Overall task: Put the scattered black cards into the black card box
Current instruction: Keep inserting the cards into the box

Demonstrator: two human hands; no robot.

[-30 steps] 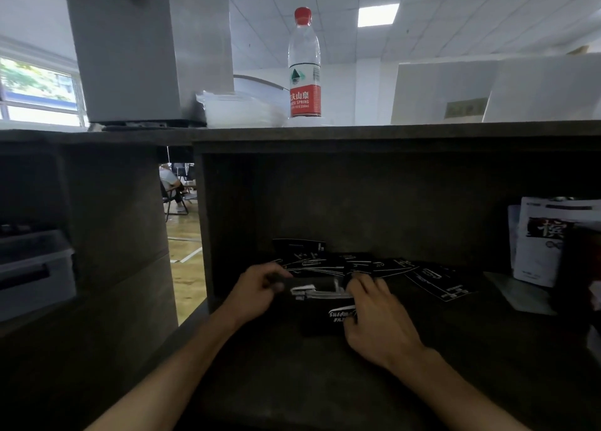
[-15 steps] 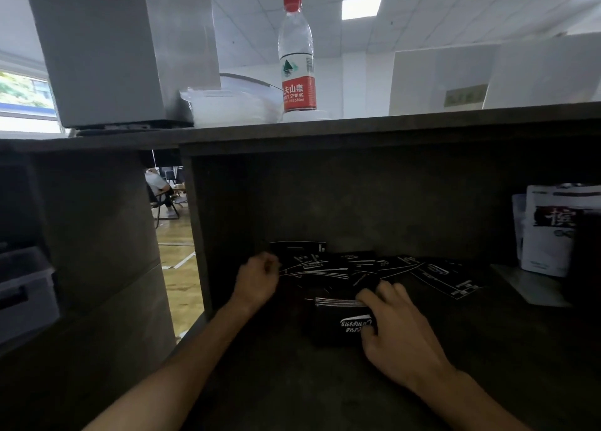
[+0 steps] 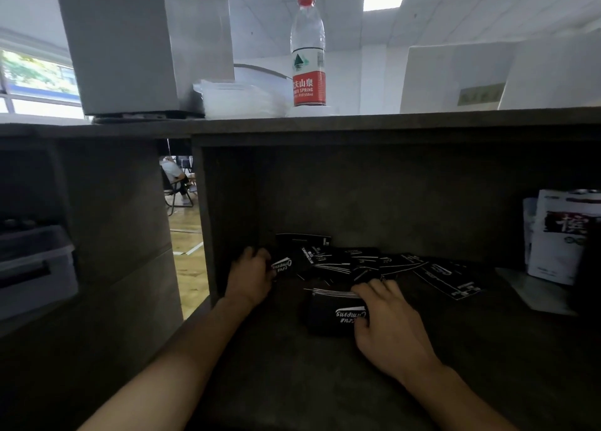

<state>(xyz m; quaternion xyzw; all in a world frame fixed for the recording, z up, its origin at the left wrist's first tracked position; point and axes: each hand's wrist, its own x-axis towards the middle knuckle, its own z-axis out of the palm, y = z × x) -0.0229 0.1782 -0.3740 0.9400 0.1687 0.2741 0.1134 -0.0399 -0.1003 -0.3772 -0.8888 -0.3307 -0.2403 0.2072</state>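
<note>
Two bare forearms reach into a dark, shadowed shelf compartment. The right hand [image 3: 387,326] rests on the black card box [image 3: 328,313], which lies flat on the shelf floor with white lettering on its face; the fingers curl over its right end, grasping it, and thin white card edges show along the box's far rim, just beyond the fingertips. The left hand [image 3: 252,276] sits further back and to the left, its fingers curled round a single black card [image 3: 282,265] with white script, pinched at that card's left edge. Between and beyond the two hands lies a loose pile of scattered black cards [image 3: 354,263], overlapping one another; it trails off past the right hand to another black card [image 3: 450,278] lying flat on its own. Far to the right of the right hand stands a white packet [image 3: 562,235] against the compartment's side. Above both hands, on the counter [image 3: 422,122] over the shelf, stands a water bottle [image 3: 308,50] with a red cap and label, beside a clear plastic tub [image 3: 234,100].
</note>
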